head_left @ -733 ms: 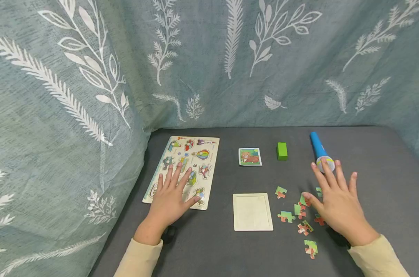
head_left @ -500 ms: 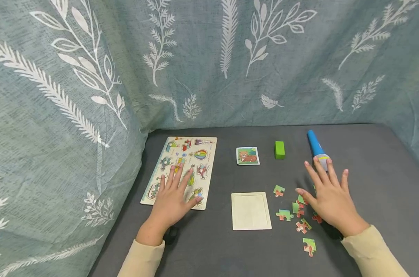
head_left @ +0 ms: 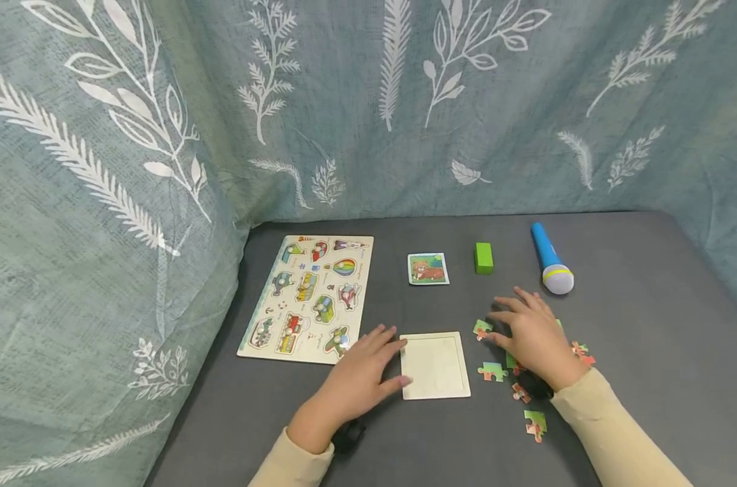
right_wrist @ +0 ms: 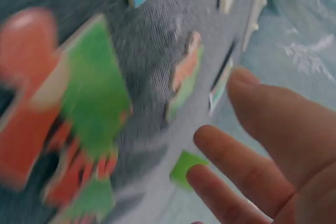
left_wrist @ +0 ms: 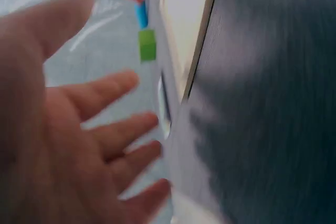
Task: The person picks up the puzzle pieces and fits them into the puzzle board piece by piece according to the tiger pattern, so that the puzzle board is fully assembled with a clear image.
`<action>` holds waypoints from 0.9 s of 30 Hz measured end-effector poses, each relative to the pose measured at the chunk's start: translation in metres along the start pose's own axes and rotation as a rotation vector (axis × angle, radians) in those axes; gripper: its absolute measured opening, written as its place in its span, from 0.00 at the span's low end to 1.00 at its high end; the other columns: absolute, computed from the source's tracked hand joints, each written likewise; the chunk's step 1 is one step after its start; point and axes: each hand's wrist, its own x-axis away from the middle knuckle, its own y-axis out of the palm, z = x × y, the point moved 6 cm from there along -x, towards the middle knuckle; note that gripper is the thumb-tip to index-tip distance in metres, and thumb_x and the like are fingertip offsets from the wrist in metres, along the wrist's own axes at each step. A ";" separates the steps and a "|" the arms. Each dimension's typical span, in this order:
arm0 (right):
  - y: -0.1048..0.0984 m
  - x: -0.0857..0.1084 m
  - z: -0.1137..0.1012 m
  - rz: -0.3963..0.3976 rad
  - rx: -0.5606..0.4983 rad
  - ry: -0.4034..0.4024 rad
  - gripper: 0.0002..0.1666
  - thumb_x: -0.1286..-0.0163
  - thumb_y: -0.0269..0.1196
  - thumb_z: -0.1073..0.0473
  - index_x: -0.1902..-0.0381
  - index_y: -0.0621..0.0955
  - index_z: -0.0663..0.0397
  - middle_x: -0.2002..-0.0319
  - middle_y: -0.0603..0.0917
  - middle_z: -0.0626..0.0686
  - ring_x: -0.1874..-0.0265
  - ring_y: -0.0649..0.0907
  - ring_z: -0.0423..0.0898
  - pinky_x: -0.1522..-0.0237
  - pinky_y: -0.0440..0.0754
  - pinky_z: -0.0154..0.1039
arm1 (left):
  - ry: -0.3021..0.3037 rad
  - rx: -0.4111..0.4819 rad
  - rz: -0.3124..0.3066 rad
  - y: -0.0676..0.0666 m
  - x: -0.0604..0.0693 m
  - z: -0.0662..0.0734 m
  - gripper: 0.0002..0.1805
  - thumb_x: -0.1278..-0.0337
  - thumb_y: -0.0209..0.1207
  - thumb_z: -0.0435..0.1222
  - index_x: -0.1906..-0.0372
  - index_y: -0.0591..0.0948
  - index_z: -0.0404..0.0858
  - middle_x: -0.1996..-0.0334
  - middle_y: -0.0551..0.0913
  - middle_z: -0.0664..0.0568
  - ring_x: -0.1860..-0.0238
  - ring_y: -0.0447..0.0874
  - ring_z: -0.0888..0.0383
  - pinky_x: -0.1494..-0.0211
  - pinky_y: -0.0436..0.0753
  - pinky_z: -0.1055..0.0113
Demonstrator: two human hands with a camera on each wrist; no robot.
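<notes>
A square wooden puzzle tray (head_left: 435,366) lies flat on the table. At its left edge is my left hand (head_left: 359,379), fingers spread; whether it touches the tray I cannot tell. The left wrist view shows that hand (left_wrist: 79,124) with nothing in it. My right hand (head_left: 535,338) hovers over the loose jigsaw pieces, fingers slightly bent. Near its thumb lies one small piece (head_left: 482,329), with another piece (head_left: 493,371) below. In the right wrist view, a green and orange piece (right_wrist: 97,87) looms close and blurred, and the right fingers (right_wrist: 252,182) hold nothing. Several pieces are partly hidden beneath the hand.
A wooden board with vehicle pictures (head_left: 307,297) lies at the left. Farther back are a small bear picture card (head_left: 428,269), a green block (head_left: 483,258) and a blue toy microphone (head_left: 551,260). Another piece (head_left: 535,425) lies near the front. A patterned curtain (head_left: 356,108) hangs behind the table.
My left hand has moved right, off the vehicle board to the tray's left edge. My right hand has shifted left over the pieces, its fingers more bent. The view has shifted slightly.
</notes>
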 end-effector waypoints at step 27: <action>0.029 -0.035 -0.060 -0.189 -0.600 -0.021 0.11 0.39 0.77 0.69 0.65 0.86 0.51 0.69 0.83 0.43 0.71 0.81 0.37 0.67 0.81 0.36 | -0.003 0.043 -0.099 0.043 -0.018 -0.018 0.61 0.43 0.72 0.59 0.16 0.54 0.35 0.15 0.49 0.46 0.16 0.42 0.49 0.18 0.47 0.48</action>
